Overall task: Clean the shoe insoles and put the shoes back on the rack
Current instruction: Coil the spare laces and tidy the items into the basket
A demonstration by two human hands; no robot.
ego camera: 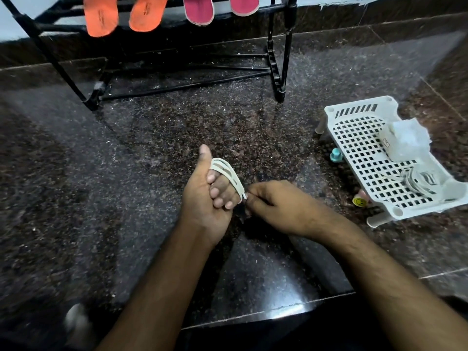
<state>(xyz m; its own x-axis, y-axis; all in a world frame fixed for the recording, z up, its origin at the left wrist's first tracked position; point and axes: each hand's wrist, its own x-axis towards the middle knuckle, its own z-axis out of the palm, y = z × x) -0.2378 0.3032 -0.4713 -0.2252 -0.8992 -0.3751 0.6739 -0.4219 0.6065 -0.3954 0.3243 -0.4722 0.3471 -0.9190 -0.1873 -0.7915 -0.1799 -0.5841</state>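
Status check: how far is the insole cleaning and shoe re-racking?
Done, apparently: two orange insoles and two pink insoles hang on the black rack. In hand: a white shoelace is wound round the left hand; the right hand pinches its end. Another coiled lace sits in the white basket. Left: no shoes visible; none on the rack.

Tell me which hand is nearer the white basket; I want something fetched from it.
Right. The right hand lies just left of the basket; the left hand, wrapped in a shoelace, sits farther left.
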